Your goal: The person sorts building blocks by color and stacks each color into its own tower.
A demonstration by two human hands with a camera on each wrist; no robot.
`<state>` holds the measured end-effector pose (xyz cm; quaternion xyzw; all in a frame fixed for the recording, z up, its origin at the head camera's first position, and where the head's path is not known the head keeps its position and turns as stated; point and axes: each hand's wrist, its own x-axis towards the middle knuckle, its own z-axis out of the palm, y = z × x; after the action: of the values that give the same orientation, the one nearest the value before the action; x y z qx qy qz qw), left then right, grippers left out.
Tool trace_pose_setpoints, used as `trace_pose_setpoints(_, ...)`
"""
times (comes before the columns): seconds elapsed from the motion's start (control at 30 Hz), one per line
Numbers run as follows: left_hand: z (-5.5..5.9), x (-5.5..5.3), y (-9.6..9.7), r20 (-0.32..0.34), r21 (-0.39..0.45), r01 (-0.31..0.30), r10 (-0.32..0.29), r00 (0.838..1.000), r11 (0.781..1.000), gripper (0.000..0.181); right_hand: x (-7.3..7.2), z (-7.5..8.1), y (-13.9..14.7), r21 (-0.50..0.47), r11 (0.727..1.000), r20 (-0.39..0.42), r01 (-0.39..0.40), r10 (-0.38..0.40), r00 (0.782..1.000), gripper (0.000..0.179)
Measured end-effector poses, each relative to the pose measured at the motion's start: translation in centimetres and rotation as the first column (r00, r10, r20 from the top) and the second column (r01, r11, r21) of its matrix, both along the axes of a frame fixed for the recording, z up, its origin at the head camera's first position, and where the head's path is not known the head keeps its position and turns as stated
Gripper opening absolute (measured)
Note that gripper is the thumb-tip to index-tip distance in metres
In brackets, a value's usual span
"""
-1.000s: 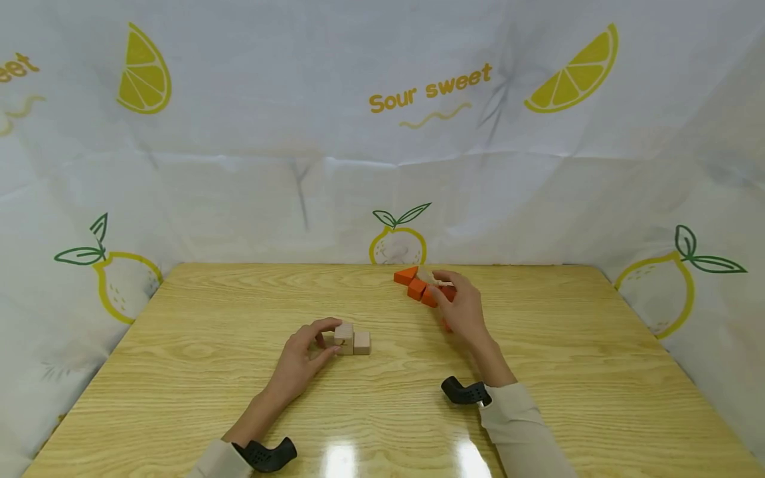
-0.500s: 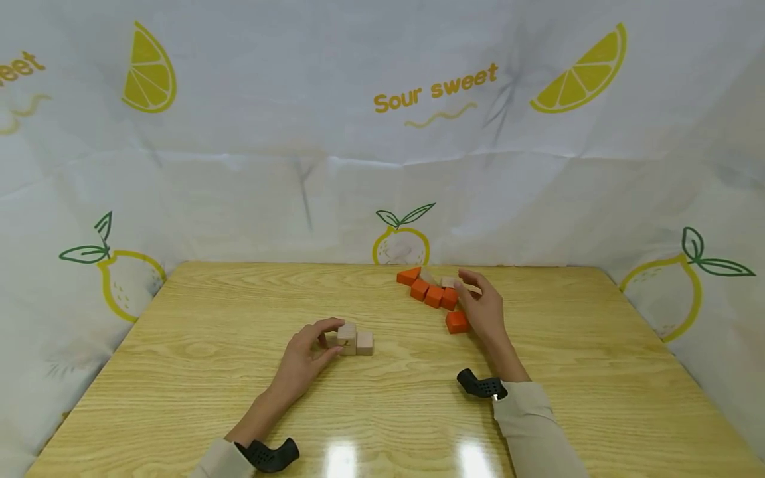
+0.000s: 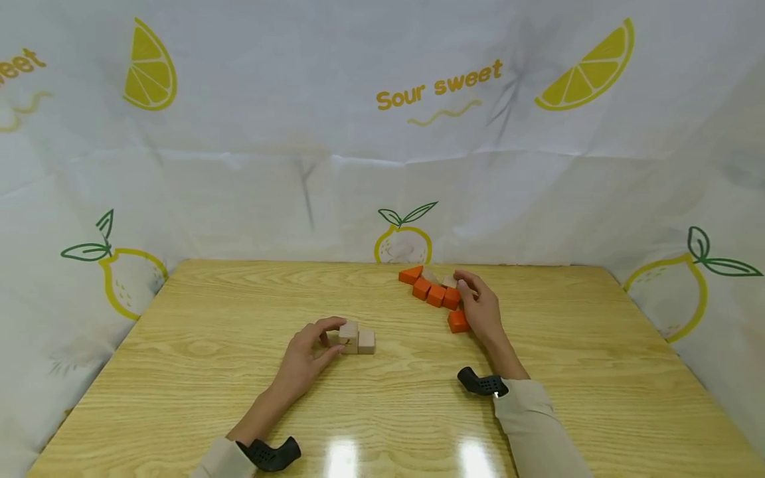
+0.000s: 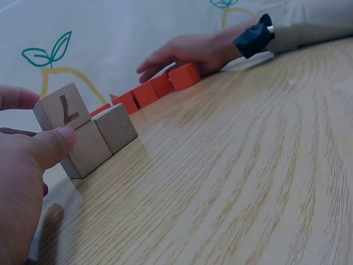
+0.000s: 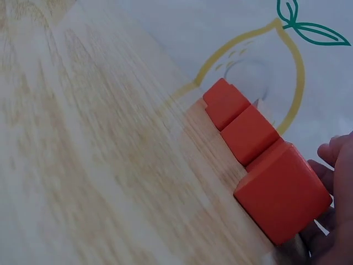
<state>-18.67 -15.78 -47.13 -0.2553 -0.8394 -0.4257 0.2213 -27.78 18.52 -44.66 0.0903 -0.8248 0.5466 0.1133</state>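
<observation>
In the head view my left hand (image 3: 307, 355) pinches a plain wooden cube (image 3: 348, 330) between thumb and fingertips. That cube, marked with a dark 7-like shape in the left wrist view, sits on another wooden cube (image 4: 91, 152). A third wooden cube (image 4: 116, 128) stands against the lower one on its right. My right hand (image 3: 483, 312) is at the back right, its fingertips right at a small wooden block (image 3: 449, 282) behind a row of red cubes (image 3: 435, 296). A separate red cube (image 3: 458, 322) lies beside its palm. The red cubes partly hide its fingers in the right wrist view.
At the row's left end lies an orange-red triangular block (image 3: 410, 275), with a pale wooden piece (image 3: 429, 277) behind it. The wooden tabletop (image 3: 239, 292) ends at a white curtain (image 3: 269, 199) printed with lemons.
My right hand has moved right from over the red cubes, exposing them and the small wooden block, then slightly back left to that block. The left hand has held its place on the wooden cube.
</observation>
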Motion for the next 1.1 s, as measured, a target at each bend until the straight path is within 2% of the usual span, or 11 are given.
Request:
trace_pose_setpoints(0.07, 0.0, 0.0, 0.0, 0.001, 0.002, 0.002, -0.002, 1.0, 1.0, 0.052, -0.7, -1.0, 0.3, -0.002, 1.0, -0.016, 0.013, -0.013, 1.0, 0.037)
trace_pose_setpoints(0.23, 0.0, 0.0, -0.1, 0.004, 0.0, 0.001, -0.001, 1.0, 1.0, 0.053, -0.9, -1.1, 0.5, -0.026, 1.0, -0.048, -0.011, 0.01, 0.999, 0.034)
trace_pose_setpoints(0.5, 0.2, -0.1, 0.1, 0.023, 0.001, 0.003, -0.003, 1.0, 1.0, 0.051, -1.4, -1.4, 1.3, 0.093, 0.996, -0.022, 0.012, -0.01, 1.0, 0.032)
trace_pose_setpoints(0.57, 0.2, -0.1, 0.1, 0.023, 0.0, 0.005, -0.005, 1.0, 1.0, 0.05, -1.3, -1.3, 1.4, 0.123, 0.992, -0.016, -0.018, 0.02, 1.0, 0.034)
trace_pose_setpoints(0.67, 0.1, 0.0, 0.0, 0.02, 0.003, 0.004, -0.004, 1.0, 1.0, 0.05, -1.4, -1.1, 1.5, 0.167, 0.981, -0.043, -0.103, 0.111, 0.993, 0.037)
trace_pose_setpoints(0.77, 0.1, 0.0, 0.0, 0.02, 0.007, 0.0, -0.001, 1.0, 1.0, 0.052, -1.8, -1.0, 1.5, 0.19, 0.962, -0.095, -0.197, 0.218, 0.971, 0.039)
trace_pose_setpoints(0.87, 0.1, 0.0, -0.1, 0.024, 0.011, 0.001, -0.001, 1.0, 1.0, 0.052, -2.1, -1.0, 1.5, 0.211, 0.944, -0.125, -0.253, 0.283, 0.951, 0.042)
trace_pose_setpoints(0.97, 0.1, 0.0, -0.1, 0.024, 0.013, 0.005, -0.006, 1.0, 1.0, 0.051, -2.1, -1.0, 1.6, 0.236, 0.939, -0.112, -0.252, 0.284, 0.952, 0.042)
trace_pose_setpoints(1.1, 0.1, 0.0, 0.0, 0.025, 0.012, 0.008, -0.009, 1.0, 1.0, 0.051, -1.8, -1.0, 1.5, 0.245, 0.945, -0.055, -0.218, 0.238, 0.97, 0.042)
